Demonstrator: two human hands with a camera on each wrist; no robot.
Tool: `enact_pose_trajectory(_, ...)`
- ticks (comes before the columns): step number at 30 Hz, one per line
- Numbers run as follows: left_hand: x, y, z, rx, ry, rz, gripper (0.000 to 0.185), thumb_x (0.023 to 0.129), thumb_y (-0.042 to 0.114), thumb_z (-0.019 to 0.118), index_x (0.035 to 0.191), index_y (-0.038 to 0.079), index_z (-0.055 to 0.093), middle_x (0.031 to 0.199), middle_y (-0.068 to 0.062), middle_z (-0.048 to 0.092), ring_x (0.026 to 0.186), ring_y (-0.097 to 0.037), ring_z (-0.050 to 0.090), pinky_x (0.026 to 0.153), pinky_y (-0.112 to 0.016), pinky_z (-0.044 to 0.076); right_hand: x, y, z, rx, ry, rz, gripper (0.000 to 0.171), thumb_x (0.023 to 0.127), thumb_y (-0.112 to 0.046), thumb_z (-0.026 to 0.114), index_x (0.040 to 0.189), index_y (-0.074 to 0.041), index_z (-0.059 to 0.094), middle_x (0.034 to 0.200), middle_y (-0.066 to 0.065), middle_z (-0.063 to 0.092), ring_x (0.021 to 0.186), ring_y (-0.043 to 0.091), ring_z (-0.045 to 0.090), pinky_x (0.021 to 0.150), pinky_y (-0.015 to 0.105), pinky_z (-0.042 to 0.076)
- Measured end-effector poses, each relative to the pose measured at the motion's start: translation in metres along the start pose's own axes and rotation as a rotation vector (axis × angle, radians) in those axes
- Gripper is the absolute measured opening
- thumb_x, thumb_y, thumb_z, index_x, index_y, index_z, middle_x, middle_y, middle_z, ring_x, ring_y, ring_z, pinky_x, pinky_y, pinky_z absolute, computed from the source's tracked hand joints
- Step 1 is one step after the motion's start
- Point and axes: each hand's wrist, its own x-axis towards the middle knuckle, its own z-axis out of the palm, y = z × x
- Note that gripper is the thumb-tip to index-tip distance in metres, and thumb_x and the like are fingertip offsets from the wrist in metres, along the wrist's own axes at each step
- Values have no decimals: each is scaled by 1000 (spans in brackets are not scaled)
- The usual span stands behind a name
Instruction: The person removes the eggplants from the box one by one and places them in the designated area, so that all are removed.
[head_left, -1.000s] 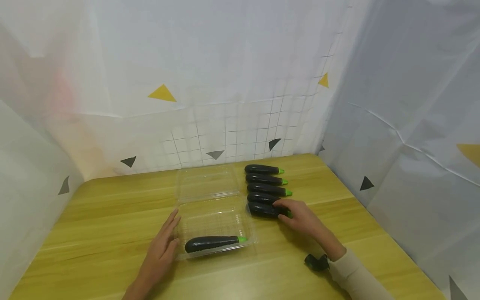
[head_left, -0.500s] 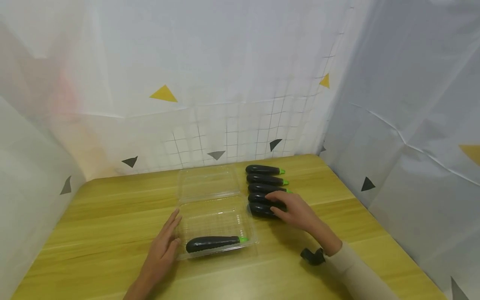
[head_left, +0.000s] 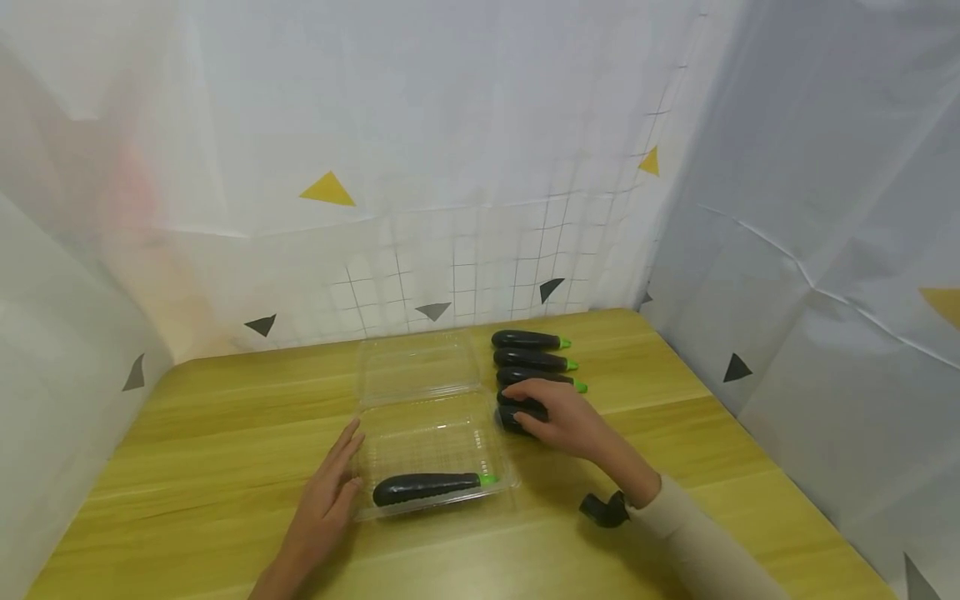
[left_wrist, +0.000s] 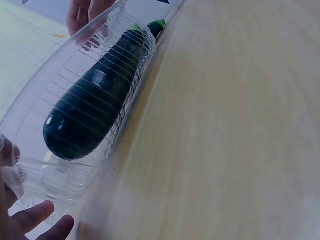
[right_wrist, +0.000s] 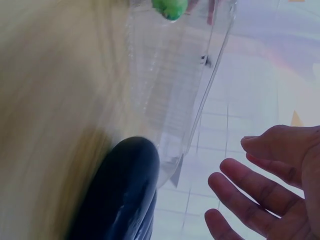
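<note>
A clear plastic clamshell box (head_left: 450, 442) lies open on the wooden table, its lid (head_left: 416, 367) folded back. One dark eggplant (head_left: 426, 487) with a green stem lies along the front of its base; the left wrist view shows that eggplant (left_wrist: 95, 110) through the ribbed wall. My left hand (head_left: 347, 458) lies flat with straight fingers against the box's left side. To the right of the box is a row of several eggplants (head_left: 531, 361). My right hand (head_left: 528, 408) hovers over the two nearest, its fingers (right_wrist: 240, 195) spread above the nearest eggplant (right_wrist: 117, 195) and not closed round it.
White sheeting with a grid and triangles walls the table at the back and on both sides. Bare tabletop (head_left: 225, 433) lies left of the box and along the front edge. A black wrist mount (head_left: 602, 510) sits under my right sleeve.
My right hand has slid left along the nearest eggplants, from their green stem ends toward their rounded ends beside the box. The left hand and the box have not moved.
</note>
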Motion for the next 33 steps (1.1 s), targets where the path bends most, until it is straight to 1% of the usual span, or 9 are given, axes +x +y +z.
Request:
enact_pose_trajectory(7,0,1,0,8,10,-1,65,93,-15,56,155,-4,43,164,-21,34,149,-34,31,115,-12,20,9,-8,5,20,-4,-38,34,92,-5,79,125,-4,71,120,7,72,113,24,68,93,43,57)
enact_pose_trajectory(14,0,2,-1,8,6,-9,64,94,-14,55,155,-4,42,165,-19,33,150,-33,31,115,-11,19,17,-17,14,31,-20,-65,35,92,-1,76,127,-3,70,122,6,73,112,21,68,93,41,57)
enact_pose_trajectory(17,0,2,0,5,7,-3,64,94,-14,55,155,-4,42,165,-19,33,150,-33,30,115,-12,19,20,-23,17,47,-33,-67,35,92,-2,75,127,-2,69,122,7,72,113,23,68,93,41,57)
enact_pose_trajectory(24,0,1,0,10,16,11,65,93,-15,56,155,-3,43,164,-20,34,149,-32,31,116,-12,19,23,-29,26,64,-74,-72,36,95,-6,74,130,-5,68,125,6,71,113,20,67,93,39,57)
enact_pose_trajectory(28,0,0,0,9,15,13,65,93,-15,56,155,-3,43,164,-20,35,150,-31,31,115,-12,20,25,-32,34,63,-93,-81,36,94,-7,76,129,-5,68,123,6,72,111,18,67,93,37,57)
enact_pose_trajectory(33,0,-1,0,6,15,19,65,93,-15,56,155,-3,43,164,-21,35,150,-31,31,115,-12,20,28,-39,43,83,-121,-85,35,92,-8,78,126,-6,70,119,2,73,109,16,68,94,34,56)
